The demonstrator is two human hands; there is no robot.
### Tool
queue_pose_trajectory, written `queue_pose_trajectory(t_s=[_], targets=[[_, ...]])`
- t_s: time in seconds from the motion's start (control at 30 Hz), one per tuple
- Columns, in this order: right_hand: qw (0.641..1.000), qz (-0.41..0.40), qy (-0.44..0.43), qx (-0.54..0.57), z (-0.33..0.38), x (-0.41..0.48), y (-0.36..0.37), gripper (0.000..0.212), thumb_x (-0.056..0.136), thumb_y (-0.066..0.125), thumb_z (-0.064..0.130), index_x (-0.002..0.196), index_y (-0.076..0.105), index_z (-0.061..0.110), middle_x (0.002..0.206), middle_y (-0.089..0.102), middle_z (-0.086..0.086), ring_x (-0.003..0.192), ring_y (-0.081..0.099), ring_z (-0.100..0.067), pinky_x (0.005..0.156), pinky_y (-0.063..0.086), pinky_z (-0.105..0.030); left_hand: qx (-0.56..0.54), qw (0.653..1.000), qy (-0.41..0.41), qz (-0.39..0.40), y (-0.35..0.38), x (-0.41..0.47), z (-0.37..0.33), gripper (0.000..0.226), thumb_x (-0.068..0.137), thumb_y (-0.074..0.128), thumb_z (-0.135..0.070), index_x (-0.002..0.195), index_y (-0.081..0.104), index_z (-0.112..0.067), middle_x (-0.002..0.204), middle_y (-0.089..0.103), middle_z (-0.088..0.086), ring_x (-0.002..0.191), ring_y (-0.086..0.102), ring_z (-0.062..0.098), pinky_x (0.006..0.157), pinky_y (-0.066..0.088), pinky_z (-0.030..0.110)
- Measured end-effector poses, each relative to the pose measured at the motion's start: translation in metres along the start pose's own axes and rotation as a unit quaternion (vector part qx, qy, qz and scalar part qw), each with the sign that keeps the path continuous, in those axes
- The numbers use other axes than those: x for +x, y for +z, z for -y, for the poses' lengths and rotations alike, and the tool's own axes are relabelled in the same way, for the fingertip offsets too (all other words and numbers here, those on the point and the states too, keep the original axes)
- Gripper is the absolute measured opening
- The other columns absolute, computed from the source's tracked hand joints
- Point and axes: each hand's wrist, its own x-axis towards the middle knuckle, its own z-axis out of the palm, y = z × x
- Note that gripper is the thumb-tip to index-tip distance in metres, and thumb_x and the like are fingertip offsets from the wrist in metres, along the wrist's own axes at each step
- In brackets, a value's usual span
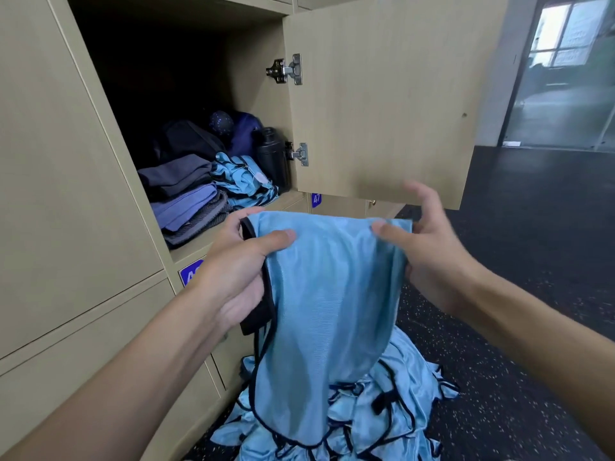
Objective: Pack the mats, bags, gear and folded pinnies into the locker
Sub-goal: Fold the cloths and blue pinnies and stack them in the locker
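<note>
Holding blue pinny up near, in front of open locker, door swung right. Left grip clenched on top-left edge, thumb over front; right grip pinching top-right corner. Hangs down over loose pinny pile on floor. Inside locker, btm: folded pinnies right-front by black bottle, folded mats left, dark bag behind.
</note>
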Motion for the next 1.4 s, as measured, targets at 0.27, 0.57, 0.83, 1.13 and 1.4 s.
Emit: queue_pose_trajectory(t_s=[0.27,0.57,0.83,1.13,1.4], targets=[[0.985,0.059,-0.002,-0.164,0.007,0.002,-0.007,0.043,0.081,0.076,0.004,0.122,0.066,0.013,0.105,0.074,-0.008,0.091,0.073,-0.021,0.083,0.059,-0.034,0.097,0.994,-0.008,0.056,-0.007,-0.003,-0.008,0.062,0.076,0.072,0.015,0.124,0.059,-0.022,0.088,0.076,0.006,0.074,0.073,0.021,0.059,0.059,0.031],[0.958,0.079,-0.068,-0.268,0.018,-0.002,-0.013,0.027,0.083,0.077,0.009,0.088,0.067,0.033,0.087,0.072,0.015,0.081,0.070,0.003,0.070,0.056,-0.013,0.407,0.902,0.136,0.042,-0.020,0.007,-0.001,0.019,0.080,0.082,-0.013,0.092,0.073,-0.023,0.094,0.070,-0.001,0.080,0.065,0.009,0.068,0.048,0.022],[0.907,-0.014,-0.090,-0.410,0.004,0.010,-0.024,0.011,0.083,0.077,0.025,0.076,0.074,0.017,0.090,0.062,0.003,0.080,0.055,-0.011,0.068,0.044,-0.026,0.546,0.802,0.242,-0.017,-0.023,0.017,0.005,0.013,0.087,0.076,-0.024,0.097,0.068,-0.024,0.105,0.055,0.009,0.078,0.043,0.011,0.061,0.033,0.006],[0.894,-0.033,-0.080,-0.439,0.011,0.007,-0.014,0.031,0.086,0.065,0.017,0.066,0.051,-0.003,0.058,0.042,-0.001,0.049,0.032,-0.009,0.040,0.026,-0.018,0.551,0.805,0.221,0.002,-0.016,0.022,0.017,0.029,0.089,0.068,-0.030,0.065,0.060,-0.016,0.063,0.057,0.003,0.058,0.051,0.020,0.056,0.040,0.032],[0.976,0.067,0.100,-0.184,0.008,-0.007,0.017,0.023,0.091,0.064,0.005,0.070,0.056,0.001,0.061,0.059,-0.013,0.050,0.065,-0.021,0.048,0.056,-0.029,0.527,0.838,0.141,0.018,0.001,0.015,0.038,0.035,0.088,0.066,-0.034,0.074,0.062,-0.003,0.056,0.050,0.001,0.049,0.041,0.016,0.048,0.034,0.027]])
